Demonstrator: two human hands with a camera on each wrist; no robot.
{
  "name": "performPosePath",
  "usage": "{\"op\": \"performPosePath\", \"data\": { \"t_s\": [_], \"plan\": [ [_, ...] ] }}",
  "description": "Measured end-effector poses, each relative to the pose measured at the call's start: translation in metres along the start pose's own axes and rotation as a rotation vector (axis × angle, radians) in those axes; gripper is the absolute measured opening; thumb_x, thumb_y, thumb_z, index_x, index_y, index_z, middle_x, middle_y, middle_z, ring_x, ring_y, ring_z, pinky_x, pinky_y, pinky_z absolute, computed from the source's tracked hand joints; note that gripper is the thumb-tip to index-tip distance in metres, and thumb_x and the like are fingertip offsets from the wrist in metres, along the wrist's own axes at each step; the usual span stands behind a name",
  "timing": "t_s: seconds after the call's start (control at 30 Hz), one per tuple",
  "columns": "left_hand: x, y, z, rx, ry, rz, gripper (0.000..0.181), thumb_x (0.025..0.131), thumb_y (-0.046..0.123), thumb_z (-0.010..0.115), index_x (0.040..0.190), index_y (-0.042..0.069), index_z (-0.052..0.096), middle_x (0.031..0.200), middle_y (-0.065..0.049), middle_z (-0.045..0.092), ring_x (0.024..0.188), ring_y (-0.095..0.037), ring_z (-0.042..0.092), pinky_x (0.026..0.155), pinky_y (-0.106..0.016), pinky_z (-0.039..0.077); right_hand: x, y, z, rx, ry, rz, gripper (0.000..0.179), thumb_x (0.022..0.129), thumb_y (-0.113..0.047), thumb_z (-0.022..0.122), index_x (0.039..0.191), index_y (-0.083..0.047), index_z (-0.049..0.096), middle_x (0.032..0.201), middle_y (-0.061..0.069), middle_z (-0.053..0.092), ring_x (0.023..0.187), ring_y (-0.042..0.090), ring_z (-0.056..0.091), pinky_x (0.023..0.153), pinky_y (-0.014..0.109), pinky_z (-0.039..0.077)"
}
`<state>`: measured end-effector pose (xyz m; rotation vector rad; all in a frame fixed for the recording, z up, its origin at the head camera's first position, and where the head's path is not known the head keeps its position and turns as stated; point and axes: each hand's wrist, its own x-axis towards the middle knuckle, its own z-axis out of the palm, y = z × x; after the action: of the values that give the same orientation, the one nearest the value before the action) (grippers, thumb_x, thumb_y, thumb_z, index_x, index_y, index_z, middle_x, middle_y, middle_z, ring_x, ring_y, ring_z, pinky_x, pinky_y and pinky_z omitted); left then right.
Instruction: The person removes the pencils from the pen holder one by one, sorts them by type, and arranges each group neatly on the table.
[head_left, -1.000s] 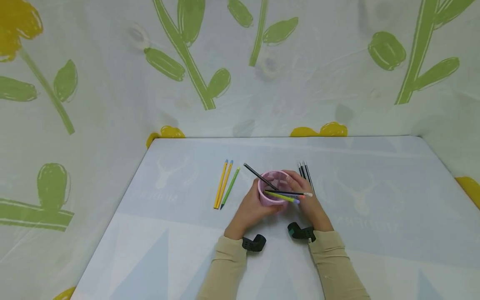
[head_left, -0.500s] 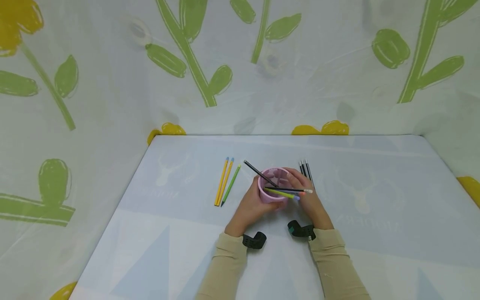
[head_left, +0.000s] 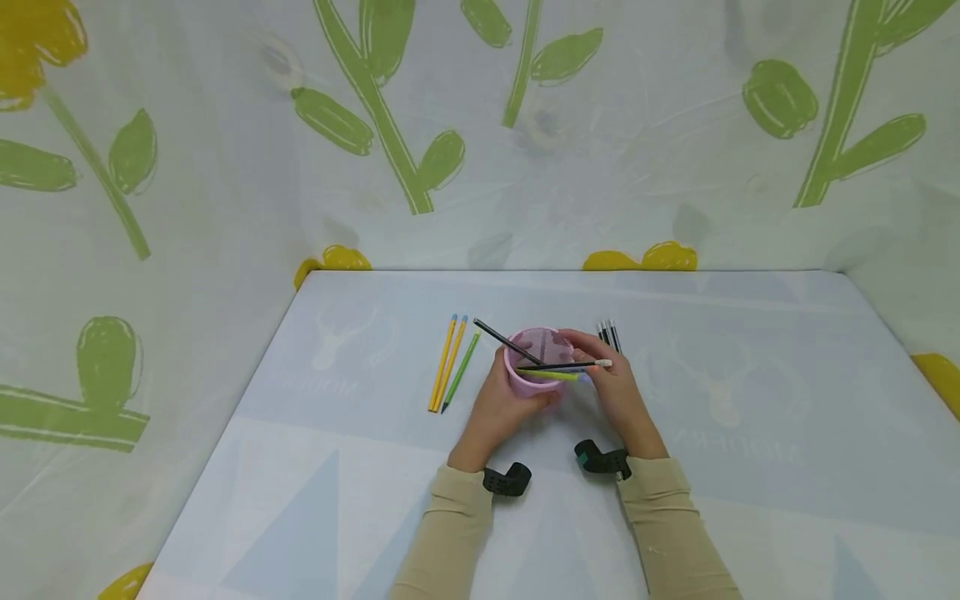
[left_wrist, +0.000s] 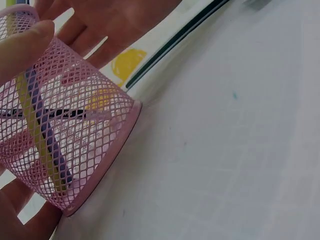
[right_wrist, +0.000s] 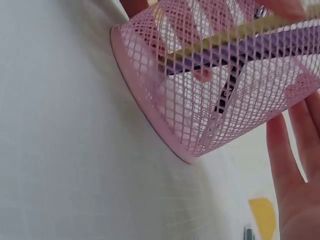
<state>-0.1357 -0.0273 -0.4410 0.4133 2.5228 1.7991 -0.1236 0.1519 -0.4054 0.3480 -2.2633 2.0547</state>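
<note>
Pink mesh cup (left_wrist: pixel 85 140), round, with a smooth rim and a solid base band, sits mid-table between your hands; whether its base touches the table (head_left: pixel 750 467) you cannot tell. Through the weave you see a yellow-green pencil (head_left: pixel 546 375) and a purple pencil (right_wrist: pixel 285 44) lying side by side. A dark pencil (head_left: pixel 501 337) leans out to the left, and a black pencil (head_left: pixel 562 366) with a white end leans out to the right. Your left hand (head_left: pixel 497 410) grips the cup from its left, thumb across the near wall. Your right hand (head_left: pixel 621 390) is at the right side, several fingers straight and spread beside the mesh; whether its thumb pinches anything, you cannot tell. Both forearms reach in from the near edge, wrists just apart.
</note>
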Motion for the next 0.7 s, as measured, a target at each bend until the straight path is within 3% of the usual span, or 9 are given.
{"op": "performPosePath", "data": {
  "t_s": [0.17, 0.4, 0.57, 0.7],
  "plan": [
    [0.0008, 0.0004, -0.0019, -0.001, 0.04, -0.009, 0.092, 0.062, 0.045, 0.077, 0.135, 0.023, 0.027, 0.127, 0.005, 0.043, 0.111, -0.01, 0.044, 0.092, -0.032, 0.038, 0.0008, 0.0, -0.001, 0.002, -0.111, -0.119, 0.043, 0.093, -0.037, 0.037, 0.117, -0.006, 0.057, 0.137, 0.005, 0.039, 0.128, 0.016, 0.029, 0.101, 0.052, 0.02],
    [0.0002, 0.001, -0.0038, 0.001, 0.057, -0.014, 0.092, 0.063, 0.041, 0.077, 0.135, 0.019, 0.025, 0.129, 0.003, 0.042, 0.112, -0.012, 0.043, 0.093, -0.034, 0.037, 0.0009, -0.0022, 0.0002, 0.05, -0.191, -0.112, 0.022, 0.091, -0.011, 0.048, 0.106, 0.0, 0.059, 0.139, 0.009, 0.034, 0.129, 0.02, 0.028, 0.101, 0.048, 0.021],
    [0.0008, 0.0015, -0.0038, -0.004, 0.06, -0.013, 0.091, 0.062, 0.04, 0.078, 0.135, 0.02, 0.026, 0.128, 0.003, 0.043, 0.112, -0.012, 0.044, 0.093, -0.034, 0.037, 0.0011, -0.0034, 0.0005, 0.067, -0.149, -0.113, 0.022, 0.091, -0.005, 0.047, 0.107, 0.005, 0.059, 0.138, 0.009, 0.037, 0.128, 0.019, 0.031, 0.101, 0.045, 0.024],
    [0.0012, 0.0022, -0.0039, -0.016, 0.059, -0.016, 0.091, 0.062, 0.041, 0.078, 0.134, 0.021, 0.027, 0.127, 0.002, 0.044, 0.112, -0.011, 0.044, 0.094, -0.034, 0.036, 0.0018, -0.0043, -0.0008, 0.081, -0.06, -0.098, 0.027, 0.093, -0.014, 0.047, 0.109, 0.005, 0.058, 0.134, 0.006, 0.043, 0.125, 0.016, 0.034, 0.101, 0.044, 0.025]
  ]
}}
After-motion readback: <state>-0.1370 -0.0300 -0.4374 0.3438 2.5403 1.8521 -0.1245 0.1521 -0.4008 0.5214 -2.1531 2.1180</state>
